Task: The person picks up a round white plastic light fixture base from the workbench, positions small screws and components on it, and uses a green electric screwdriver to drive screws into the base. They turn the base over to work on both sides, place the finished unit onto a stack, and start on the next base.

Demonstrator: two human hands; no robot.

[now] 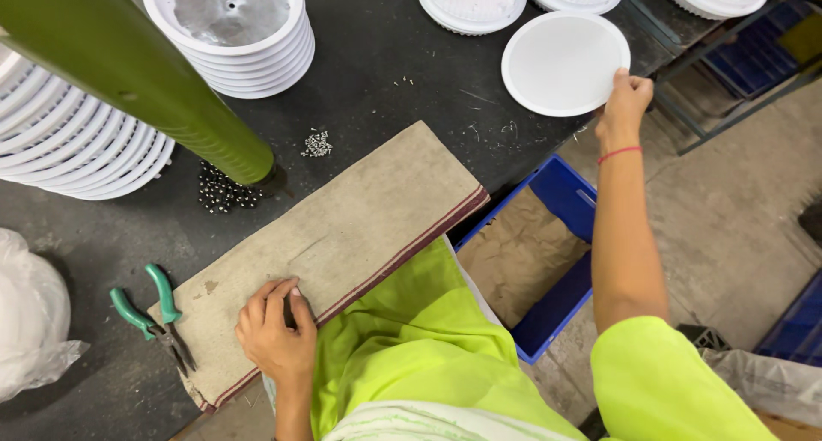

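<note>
- Right hand (623, 98) is stretched out to the far edge of the tabletop (385, 64), fingers pinched shut on the near rim of a flat white round disc (561, 62).
- That disc lies flat on the dark surface, apart from the other parts; it looks only just gripped, not lifted.
- Beyond those fingers, more white ribbed round covers (471, 2) sit along the top edge.
- Left hand (276, 328) rests fingers curled, knuckles down, on a tan cloth pad (360, 227); it holds nothing that I can see.
- The pad itself bears no part, so the work on it looks not yet begun.
- Just left of those fingers, green-handled pliers (154, 317) lie untouched.
- Further off: a small heap of screws (317, 143), dark beads (224, 193) at the foot of a green post (145, 81), and a stack of white housings (231, 30) with a metal plate inside.
- Below the right arm, a blue crate (561, 201) lined with brown paper.
</note>
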